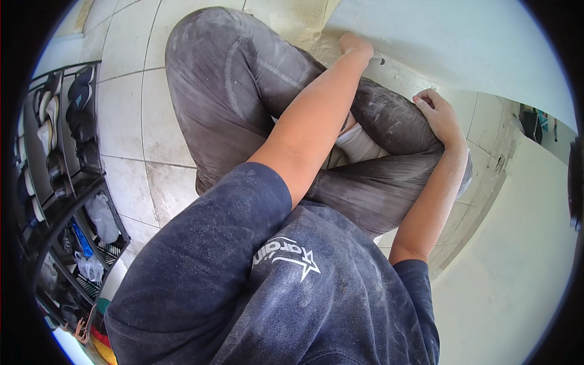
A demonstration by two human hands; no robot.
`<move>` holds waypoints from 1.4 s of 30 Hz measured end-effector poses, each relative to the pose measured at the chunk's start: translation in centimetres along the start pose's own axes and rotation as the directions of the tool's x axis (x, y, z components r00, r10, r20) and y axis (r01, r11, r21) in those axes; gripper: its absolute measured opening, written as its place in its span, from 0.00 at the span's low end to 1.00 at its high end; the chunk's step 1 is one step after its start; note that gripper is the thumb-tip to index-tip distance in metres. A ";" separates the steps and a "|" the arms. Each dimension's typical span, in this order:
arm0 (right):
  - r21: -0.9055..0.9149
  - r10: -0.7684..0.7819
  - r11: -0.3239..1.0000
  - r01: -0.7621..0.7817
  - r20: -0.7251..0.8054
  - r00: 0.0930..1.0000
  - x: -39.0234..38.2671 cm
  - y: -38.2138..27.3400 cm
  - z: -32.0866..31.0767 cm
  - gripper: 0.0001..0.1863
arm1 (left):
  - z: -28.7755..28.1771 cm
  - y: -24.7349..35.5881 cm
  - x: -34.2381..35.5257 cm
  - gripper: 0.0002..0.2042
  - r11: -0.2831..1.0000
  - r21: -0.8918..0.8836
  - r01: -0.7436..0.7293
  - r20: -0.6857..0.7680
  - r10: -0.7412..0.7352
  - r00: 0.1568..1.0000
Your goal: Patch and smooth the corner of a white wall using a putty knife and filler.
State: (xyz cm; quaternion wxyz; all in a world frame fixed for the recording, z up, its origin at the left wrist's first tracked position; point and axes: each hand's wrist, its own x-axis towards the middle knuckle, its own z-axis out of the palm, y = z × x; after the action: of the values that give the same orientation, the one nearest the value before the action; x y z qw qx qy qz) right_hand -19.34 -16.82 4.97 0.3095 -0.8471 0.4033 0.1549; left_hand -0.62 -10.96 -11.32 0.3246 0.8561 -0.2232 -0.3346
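Observation:
My left arm reaches forward across my folded legs, and my left hand (356, 46) is at the foot of the pale wall (438, 36). Its fingers are turned away and hidden, so what it holds, if anything, does not show. Just right of it is a small dark spot or tip (382, 61), too small to name. My right hand (439, 115) rests on my bent leg in dusty dark trousers (395, 112). Its fingers are loosely bent with the thumb apart, and nothing shows in them.
White floor tiles (125, 115) with grey smudges lie around me. On the left stands a black rack (85, 176) with shoes (48, 125) and plastic bags (100, 216). A pale wall or panel (511, 243) rises close on my right.

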 end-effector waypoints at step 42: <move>0.030 -0.135 0.990 0.137 -0.060 0.989 1.1 3.8 0.4 0.11 | -1.0 -0.4 1.4 0.17 0.127 -0.969 0.212 0.119 -0.512 0.851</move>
State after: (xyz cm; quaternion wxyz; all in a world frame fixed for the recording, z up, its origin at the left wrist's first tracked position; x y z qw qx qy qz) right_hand -21.61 -19.02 2.60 0.3221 -0.8712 0.3561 0.1019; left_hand 1.12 -11.11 -11.64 0.7114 0.5302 0.2889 -0.3597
